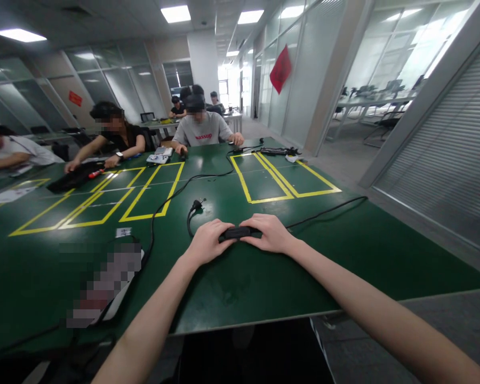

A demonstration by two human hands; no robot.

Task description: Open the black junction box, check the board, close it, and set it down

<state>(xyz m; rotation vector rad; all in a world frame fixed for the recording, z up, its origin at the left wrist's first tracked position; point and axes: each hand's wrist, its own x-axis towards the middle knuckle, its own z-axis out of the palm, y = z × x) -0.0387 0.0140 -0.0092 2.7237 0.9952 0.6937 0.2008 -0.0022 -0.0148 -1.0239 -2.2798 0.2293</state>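
Both hands meet over the near part of the green table, gripping a black power adapter from its two ends. My left hand has its thumb and fingers closed round the left end. The right end sits between the thumb and fingers of my right hand. A black cord comes out past my left hand and curves up to a plug lying just beyond it. From behind my right hand another black cable runs off to the right across the table.
Yellow tape rectangles mark the tabletop. A blurred-out pale object lies at left, with a long cord beside it. Black items lie at the far edge. Several people sit around the table, one in a grey shirt opposite.
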